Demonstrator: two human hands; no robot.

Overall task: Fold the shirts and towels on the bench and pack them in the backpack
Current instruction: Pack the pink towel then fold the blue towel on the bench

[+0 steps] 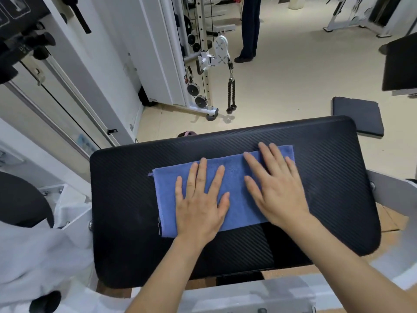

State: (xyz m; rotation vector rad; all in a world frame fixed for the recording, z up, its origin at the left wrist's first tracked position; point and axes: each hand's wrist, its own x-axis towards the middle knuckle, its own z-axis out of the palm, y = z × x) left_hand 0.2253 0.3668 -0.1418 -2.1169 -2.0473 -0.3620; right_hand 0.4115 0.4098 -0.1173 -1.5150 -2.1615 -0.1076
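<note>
your left hand (200,204) and right hand (276,188) lie flat on the folded blue towel (234,177), fingers straight and spread. the towel rests on the black bench pad (327,154).

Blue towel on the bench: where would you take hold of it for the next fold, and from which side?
Likely its left short end. The towel lies flat and long across the bench, and that end is bare beyond the left hand, layer edges showing. Come in low from the left and pinch both corners through all layers.
</note>
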